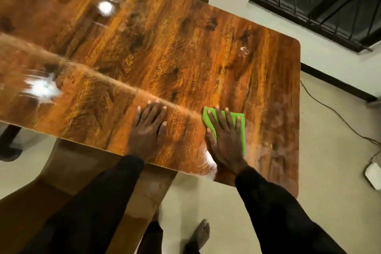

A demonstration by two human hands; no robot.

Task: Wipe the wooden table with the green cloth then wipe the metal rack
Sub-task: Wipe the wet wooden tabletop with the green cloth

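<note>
Glossy wooden table [165,47]: right hand [225,138] presses green cloth [240,128] flat.

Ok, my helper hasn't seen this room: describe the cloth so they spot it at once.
Start at the glossy wooden table and go to its near edge, towards the right corner. There the right hand presses flat on a cloth, the only bright green thing on the brown top; the left hand beside it rests on bare wood.

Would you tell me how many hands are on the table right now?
2. The left hand lies flat on the bare wooden table near its front edge; the right hand presses the green cloth just beside it.
</note>
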